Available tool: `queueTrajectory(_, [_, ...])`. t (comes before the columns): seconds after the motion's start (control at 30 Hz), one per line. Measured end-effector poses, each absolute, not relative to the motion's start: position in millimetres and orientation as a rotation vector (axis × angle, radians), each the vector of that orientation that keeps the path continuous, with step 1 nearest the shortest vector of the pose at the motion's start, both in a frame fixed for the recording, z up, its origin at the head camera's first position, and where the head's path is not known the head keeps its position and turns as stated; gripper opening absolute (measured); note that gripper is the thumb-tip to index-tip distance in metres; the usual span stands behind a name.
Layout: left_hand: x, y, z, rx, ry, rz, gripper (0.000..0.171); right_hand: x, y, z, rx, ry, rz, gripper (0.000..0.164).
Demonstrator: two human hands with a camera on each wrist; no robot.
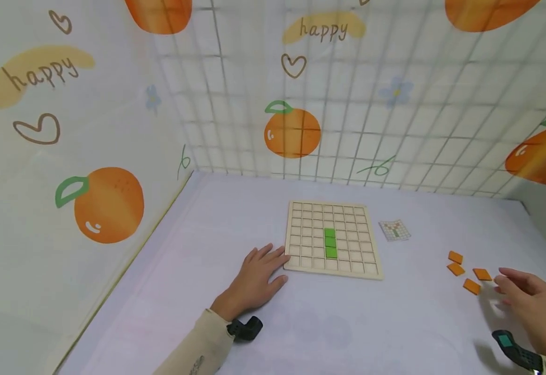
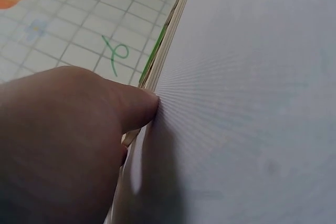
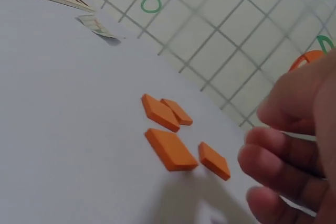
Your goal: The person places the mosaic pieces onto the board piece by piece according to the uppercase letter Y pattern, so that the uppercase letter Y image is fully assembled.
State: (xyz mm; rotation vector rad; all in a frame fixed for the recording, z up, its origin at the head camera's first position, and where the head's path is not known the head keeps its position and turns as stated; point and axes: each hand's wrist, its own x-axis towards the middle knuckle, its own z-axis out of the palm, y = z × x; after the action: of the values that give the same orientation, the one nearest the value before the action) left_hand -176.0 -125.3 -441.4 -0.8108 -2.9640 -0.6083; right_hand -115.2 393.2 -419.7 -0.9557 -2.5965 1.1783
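Observation:
My left hand [image 1: 254,281] lies flat on the table, its fingertips at the lower left edge of a pale wooden grid board [image 1: 307,239]. In the left wrist view the thumb [image 2: 137,107] is beside the board's edge. Three green square tiles [image 1: 330,242] form a vertical column on the board. At the right, my right hand [image 1: 532,307] hovers beside several loose orange square tiles [image 1: 471,286], fingers loosely bent. In the right wrist view the orange tiles [image 3: 170,149] lie apart from the fingertips [image 3: 257,162], and nothing shows in that hand.
A small card [image 1: 394,230] printed with a coloured grid pattern lies between the board and the orange tiles. White cloth walls [image 1: 338,104] with printed oranges and grid lines stand behind and at the left of the pale table [image 1: 235,208].

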Motion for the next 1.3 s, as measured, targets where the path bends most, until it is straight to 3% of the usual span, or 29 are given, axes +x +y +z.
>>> queueTrajectory(0.6, [-177.9,-118.3,-443.1,-0.828,-2.956,-0.61,0.048,-112.4,408.1,-436.9,-0.814,-2.869,1.039,0.062])
queueTrajectory(1.3, [-182.5,-124.6,-441.4,-0.794,-2.963,-0.597,0.048,-120.5,397.6,-428.3,-0.716,-2.988,0.985,0.064])
